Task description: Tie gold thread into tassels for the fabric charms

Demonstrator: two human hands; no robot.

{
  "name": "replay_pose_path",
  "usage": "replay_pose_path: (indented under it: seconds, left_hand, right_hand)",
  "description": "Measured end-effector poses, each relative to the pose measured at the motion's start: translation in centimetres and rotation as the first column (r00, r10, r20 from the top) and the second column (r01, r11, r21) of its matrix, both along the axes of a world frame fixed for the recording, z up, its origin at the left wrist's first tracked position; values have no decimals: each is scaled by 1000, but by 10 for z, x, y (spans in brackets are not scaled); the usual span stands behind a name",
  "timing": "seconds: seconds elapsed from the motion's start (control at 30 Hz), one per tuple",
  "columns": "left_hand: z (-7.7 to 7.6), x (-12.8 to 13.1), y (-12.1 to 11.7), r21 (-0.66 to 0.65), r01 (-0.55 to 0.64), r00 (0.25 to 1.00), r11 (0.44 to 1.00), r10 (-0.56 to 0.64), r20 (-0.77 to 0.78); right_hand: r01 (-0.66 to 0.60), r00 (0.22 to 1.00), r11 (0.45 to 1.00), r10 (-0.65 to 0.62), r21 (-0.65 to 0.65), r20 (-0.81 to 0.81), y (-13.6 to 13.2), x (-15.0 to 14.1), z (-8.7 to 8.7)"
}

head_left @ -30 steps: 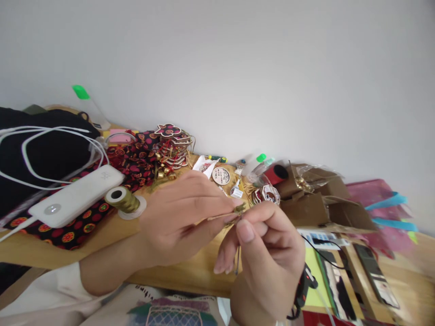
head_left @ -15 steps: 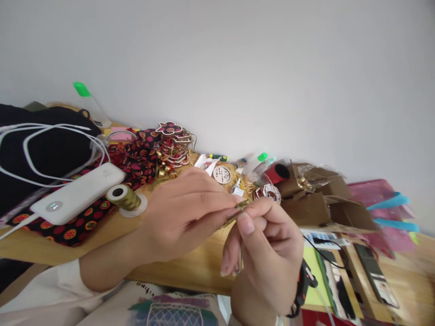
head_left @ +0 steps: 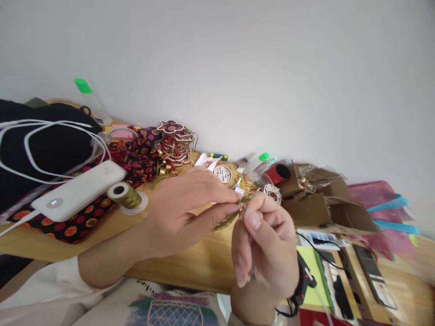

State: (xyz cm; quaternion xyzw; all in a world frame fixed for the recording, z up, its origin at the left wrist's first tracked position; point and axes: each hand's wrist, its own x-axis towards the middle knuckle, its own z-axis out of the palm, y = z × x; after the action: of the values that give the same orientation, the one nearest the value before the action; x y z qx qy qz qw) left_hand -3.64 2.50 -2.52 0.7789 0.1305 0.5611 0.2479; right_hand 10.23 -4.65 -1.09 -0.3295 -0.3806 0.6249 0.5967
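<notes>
Between my two hands is a small bundle of olive-gold thread [head_left: 227,222], with a knotted or looped end at the fingertips. My left hand [head_left: 185,210] is closed, pinching that end between thumb and fingers, while the loose strands hang below. Close against it, my right hand [head_left: 270,237] pinches the same thread with thumb and forefinger. A thin metal rod-like tool [head_left: 253,268] shows beneath the right fingers; its tip is hidden. To the left stands a spool of olive thread [head_left: 127,197] on the table.
A white power bank [head_left: 79,190] with a cable lies on patterned cloth at left. Behind my hands are stacked ornaments [head_left: 175,140] with bells and a round wooden tag [head_left: 222,174]. Cardboard boxes [head_left: 307,208], a pink bag [head_left: 374,199] and phones [head_left: 374,274] lie at right.
My right hand has turned slightly and its lower fingers have shifted right. The thread bundle shows more below my left fingers. Both hands stay close together.
</notes>
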Motion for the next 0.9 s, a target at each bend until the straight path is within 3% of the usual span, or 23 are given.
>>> replay_pose_path:
  seconds: [0.4,0.9]
  left_hand:
    - [2,3,-2,-58,-22,998,998,26,59]
    - [3,2,-2,-57,-11,999,998,13,51]
  right_hand:
    - [-13,998,999,16,43,-67,0,-2,-1]
    - [-54,990,999,53,-3,-132,-2,-1,-1]
